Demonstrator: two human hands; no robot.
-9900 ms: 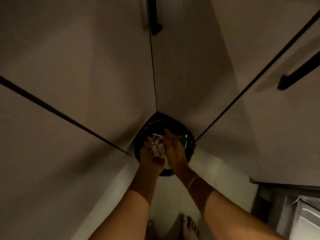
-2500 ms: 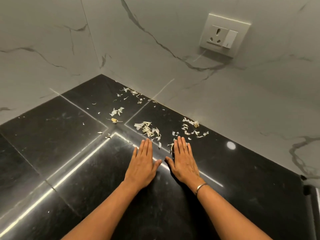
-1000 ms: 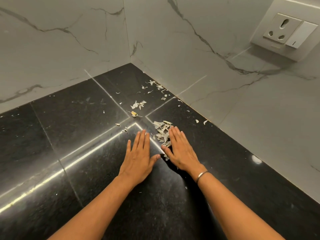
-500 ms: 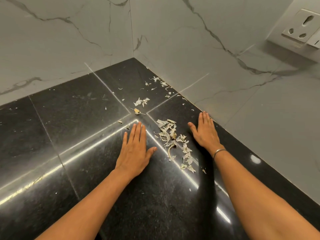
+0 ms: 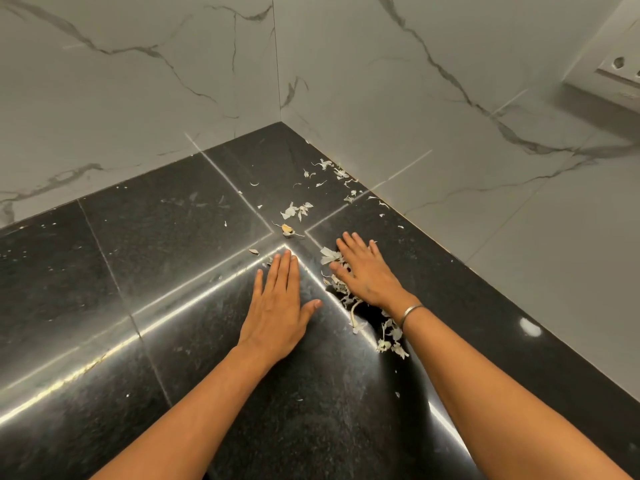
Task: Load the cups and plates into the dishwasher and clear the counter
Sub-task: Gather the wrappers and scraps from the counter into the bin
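Bench: polished black speckled stone bench fitted into a corner, crossed by thin pale seams and bright streaks of reflected light.
Scraps: pale, papery dry peel scraps strewn over the bench, thickest in a loose trail under and just beside the right hand, running back to the wrist; thinner bits lie nearer the corner along the right wall.
Yellowish piece: one small yellowish bit lies at the seam crossing, just beyond both hands.
Left hand: left hand flat, palm down on bare bench, fingers straight and together, thumb out, gripping nothing.
Right hand: right hand palm down, fingers spread, resting on the scraps, holding nothing; a thin metal bangle circles the wrist.
Walls: white marble-veined wall tiles on both sides.
Socket: white wall socket plate at the upper right edge, partly cut off.
Writing: no readable lettering or brand anywhere.
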